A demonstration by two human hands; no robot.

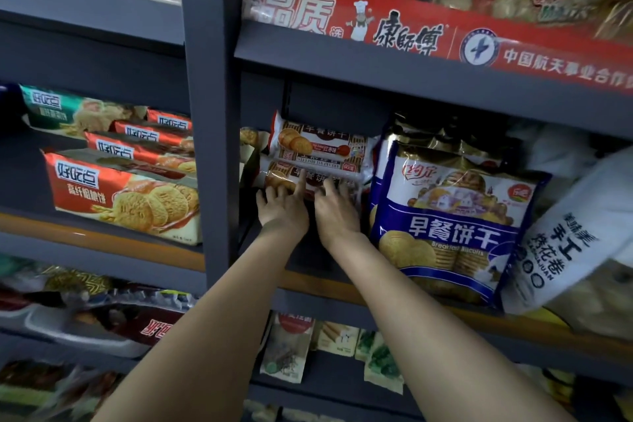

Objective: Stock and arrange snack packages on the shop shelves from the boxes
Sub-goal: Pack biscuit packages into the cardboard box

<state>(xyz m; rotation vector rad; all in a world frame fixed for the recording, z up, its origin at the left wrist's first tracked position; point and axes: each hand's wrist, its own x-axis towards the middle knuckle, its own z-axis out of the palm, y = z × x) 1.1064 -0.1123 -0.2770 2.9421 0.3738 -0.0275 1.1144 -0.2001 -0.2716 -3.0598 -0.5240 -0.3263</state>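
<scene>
On lower biscuit pack (305, 178): both hands (282, 212)

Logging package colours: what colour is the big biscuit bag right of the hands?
Blue and white biscuit bag, gold trim on top; head view.

two stacked biscuit packs (317, 161), lying flat, mid shelf (376, 298)

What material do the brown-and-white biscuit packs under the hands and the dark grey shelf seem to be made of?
The brown-and-white biscuit packs look like glossy plastic film: light glints on them and the ends are crimped. The dark grey shelf appears to be painted metal with a matte finish, judging by its thin, straight edges. The left hand and right hand touch the lower pack.
</scene>
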